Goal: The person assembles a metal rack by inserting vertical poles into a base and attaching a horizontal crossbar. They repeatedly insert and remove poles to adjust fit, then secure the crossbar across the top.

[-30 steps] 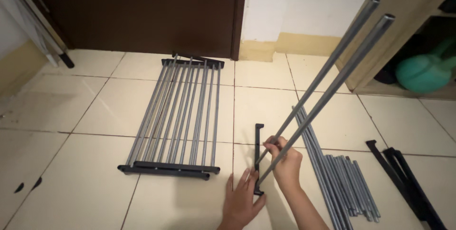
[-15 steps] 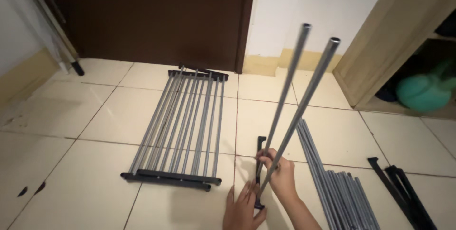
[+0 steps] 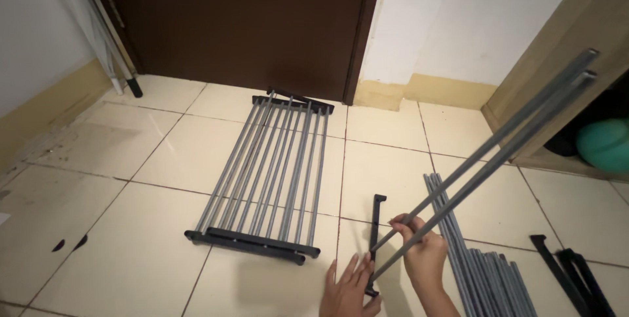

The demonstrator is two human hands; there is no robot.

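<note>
Mid-assembly, lower centre of frame: right hand (image 3: pixel 424 259) closed round two long grey metal rods (image 3: pixel 498 150), ends going into short black plastic end bar (image 3: pixel 373 238) on floor tile. Left hand (image 3: pixel 347 287) spread flat, fingers open, pinning bar's near end. Next move looks like lining rod tips with sockets, pushing straight. Finished grey rod rack panel (image 3: pixel 268 173) lies centre-left.

- The right hand (image 3: pixel 424 258) grips two grey metal rods (image 3: pixel 498 147), which slant up to the right from a black end bar (image 3: pixel 373 238) lying on the tiled floor (image 3: pixel 98 225).
- The left hand (image 3: pixel 347 287) rests flat, fingers spread, beside the bar's near end.
- A finished rack panel (image 3: pixel 268 173) lies to the left, before a dark brown door (image 3: pixel 242 22).
- Loose grey rods (image 3: pixel 478 264) lie at right, black bars (image 3: pixel 576 278) beyond them.
</note>
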